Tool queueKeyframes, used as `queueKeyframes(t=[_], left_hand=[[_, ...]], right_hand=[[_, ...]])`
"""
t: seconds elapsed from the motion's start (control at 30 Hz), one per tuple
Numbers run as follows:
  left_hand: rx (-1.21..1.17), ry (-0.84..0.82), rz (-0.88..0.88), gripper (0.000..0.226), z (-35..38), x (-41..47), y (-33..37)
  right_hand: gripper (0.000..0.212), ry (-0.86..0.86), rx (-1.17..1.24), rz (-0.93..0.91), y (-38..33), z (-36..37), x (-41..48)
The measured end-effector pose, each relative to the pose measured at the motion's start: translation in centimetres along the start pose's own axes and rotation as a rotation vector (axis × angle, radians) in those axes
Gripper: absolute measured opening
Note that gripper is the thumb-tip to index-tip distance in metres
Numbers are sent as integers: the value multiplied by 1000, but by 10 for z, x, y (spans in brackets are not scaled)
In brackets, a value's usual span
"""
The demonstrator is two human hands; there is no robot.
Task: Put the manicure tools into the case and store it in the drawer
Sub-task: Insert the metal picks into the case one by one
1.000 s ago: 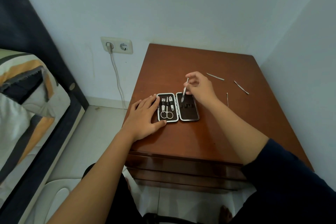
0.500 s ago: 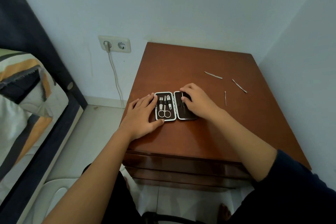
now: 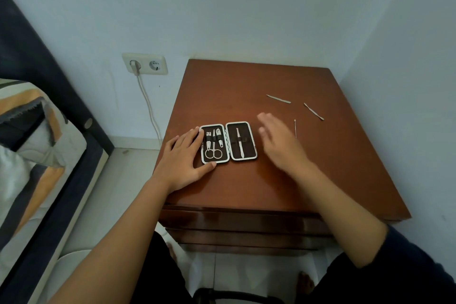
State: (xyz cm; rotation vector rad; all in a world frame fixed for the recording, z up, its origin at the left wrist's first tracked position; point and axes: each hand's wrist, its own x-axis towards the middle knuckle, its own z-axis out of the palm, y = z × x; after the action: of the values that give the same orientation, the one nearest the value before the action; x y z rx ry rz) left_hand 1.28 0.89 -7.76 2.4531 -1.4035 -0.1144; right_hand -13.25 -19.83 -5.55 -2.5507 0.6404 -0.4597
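Observation:
The open manicure case (image 3: 247, 154) lies flat on the brown nightstand (image 3: 234, 91). Its left half holds scissors (image 3: 213, 150) and two small clippers; its right half holds one slim metal tool (image 3: 239, 142) under the strap. My left hand (image 3: 183, 155) rests flat against the case's left edge. My right hand (image 3: 278, 142) hovers empty, fingers spread, just right of the case. Three loose tools lie beyond it: a file (image 3: 278, 99), a pusher (image 3: 313, 111) and a thin pick (image 3: 295, 128).
Drawer fronts (image 3: 241, 227) show below the nightstand's front edge, shut. Walls close in behind and to the right. A wall socket with a white cable (image 3: 144, 64) and a bed (image 3: 29, 145) sit to the left.
My right hand set the slim tool into the case's right half, let go, and moved off to the right, empty. My left hand stayed on the case.

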Motion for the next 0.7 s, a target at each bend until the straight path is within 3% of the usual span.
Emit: queueKeyframes(t=[0.1, 0.3, 0.5, 0.6, 0.7], left_hand=[[35, 6, -4, 99, 1, 0, 2], [49, 24, -13, 99, 2, 1, 3], [35, 29, -28, 100, 2, 1, 2], [17, 33, -29, 100, 2, 1, 3], [0, 35, -33, 100, 1, 1, 2]], right_hand=[[43, 93, -27, 226, 43, -32, 19], [45, -58, -200, 417, 109, -57, 21], [28, 304, -133, 307, 103, -48, -14], [16, 391, -29, 416, 102, -52, -20], [11, 373, 46, 539, 100, -60, -16]])
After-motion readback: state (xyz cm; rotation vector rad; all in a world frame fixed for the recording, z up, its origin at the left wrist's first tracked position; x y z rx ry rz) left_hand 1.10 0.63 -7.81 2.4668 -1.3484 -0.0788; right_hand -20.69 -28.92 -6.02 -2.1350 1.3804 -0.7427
